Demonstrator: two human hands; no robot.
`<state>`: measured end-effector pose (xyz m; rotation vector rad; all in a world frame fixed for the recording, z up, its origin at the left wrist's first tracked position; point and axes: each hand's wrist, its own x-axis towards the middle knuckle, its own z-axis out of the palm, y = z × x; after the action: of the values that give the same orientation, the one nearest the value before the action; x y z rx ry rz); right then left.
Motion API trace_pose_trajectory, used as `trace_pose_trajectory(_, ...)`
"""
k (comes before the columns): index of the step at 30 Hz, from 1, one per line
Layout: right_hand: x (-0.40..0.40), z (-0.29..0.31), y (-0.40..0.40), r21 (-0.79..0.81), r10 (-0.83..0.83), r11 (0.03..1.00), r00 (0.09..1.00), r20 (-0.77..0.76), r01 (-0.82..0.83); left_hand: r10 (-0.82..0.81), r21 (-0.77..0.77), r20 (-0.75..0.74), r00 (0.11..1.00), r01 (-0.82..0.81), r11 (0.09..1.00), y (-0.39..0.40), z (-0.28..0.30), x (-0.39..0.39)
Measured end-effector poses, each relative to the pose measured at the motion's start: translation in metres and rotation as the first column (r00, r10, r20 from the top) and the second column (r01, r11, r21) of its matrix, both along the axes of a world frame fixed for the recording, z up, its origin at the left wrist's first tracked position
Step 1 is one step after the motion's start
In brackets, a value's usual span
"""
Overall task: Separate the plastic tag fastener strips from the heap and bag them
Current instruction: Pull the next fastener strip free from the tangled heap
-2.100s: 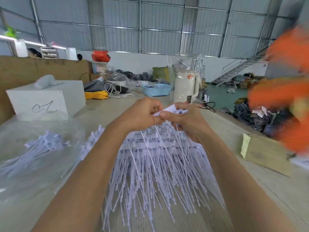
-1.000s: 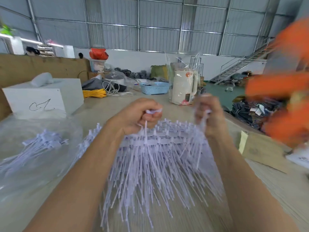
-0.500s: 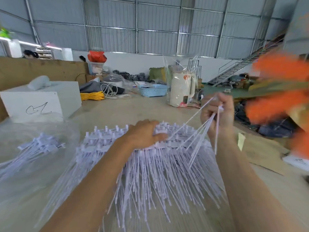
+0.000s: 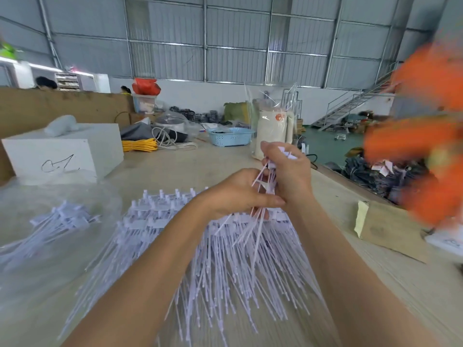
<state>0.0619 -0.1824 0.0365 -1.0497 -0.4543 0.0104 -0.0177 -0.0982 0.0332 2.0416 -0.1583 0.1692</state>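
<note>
A wide heap of white plastic tag fastener strips (image 4: 225, 259) fans out on the table in front of me. My right hand (image 4: 288, 171) is raised above the heap's far edge, shut on a small bunch of strips (image 4: 260, 216) whose stems hang down. My left hand (image 4: 240, 194) meets that bunch from the left, fingers closed around its stems just under the right hand. On the left lies a clear plastic bag (image 4: 62, 246) with a bundle of separated strips (image 4: 57, 224) inside it.
A white box (image 4: 67, 151) stands at the back left. Behind it are yellow cord (image 4: 139, 145), a blue basket (image 4: 230, 136) and a cream kettle (image 4: 274, 131). A brown cardboard piece (image 4: 390, 229) lies to the right. A blurred orange object (image 4: 426, 136) fills the right edge.
My right hand pulled a bunch of strips up out of the heap. My left hand left the heap's top and rose to grip the same bunch.
</note>
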Motion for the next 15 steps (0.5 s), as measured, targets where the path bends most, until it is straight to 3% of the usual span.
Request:
trace_pose_trajectory(2, -0.004, 0.005, 0.002, -0.048, -0.045, 0.998, 0.998, 0.051, 0.047, 0.007, 0.056, 0.029, 1.000, -0.009, 0.998, 0.000, 0.008, -0.005)
trace_pose_trajectory(5, -0.009, 0.022, 0.001, 0.012, -0.089, 0.996, 0.993, 0.072, 0.089, 0.101, 0.084, 0.164, 0.981, -0.115, 0.990, -0.006, 0.016, -0.007)
trace_pose_trajectory(7, -0.014, 0.037, -0.001, 0.058, -0.143, 0.989, 0.983, 0.114, 0.137, 0.201, -0.046, 0.274, 0.941, -0.196, 0.980, -0.015, 0.018, -0.004)
trace_pose_trajectory(10, -0.025, 0.055, 0.000, 0.043, -0.207, 0.978, 0.928, 0.310, 0.204, 0.330, -0.299, 0.367, 0.870, -0.226, 0.927, -0.028, 0.022, 0.001)
trace_pose_trajectory(13, -0.036, 0.065, 0.010, -0.019, -0.202, 0.971, 0.866, 0.456, 0.237, 0.419, -0.255, 0.407, 0.812, -0.340, 0.905, -0.028, 0.029, 0.000)
trace_pose_trajectory(15, -0.042, 0.065, 0.025, -0.042, -0.169, 0.976, 0.872, 0.459, 0.212, 0.446, -0.257, 0.390, 0.806, -0.370, 0.893, -0.016, 0.029, -0.012)
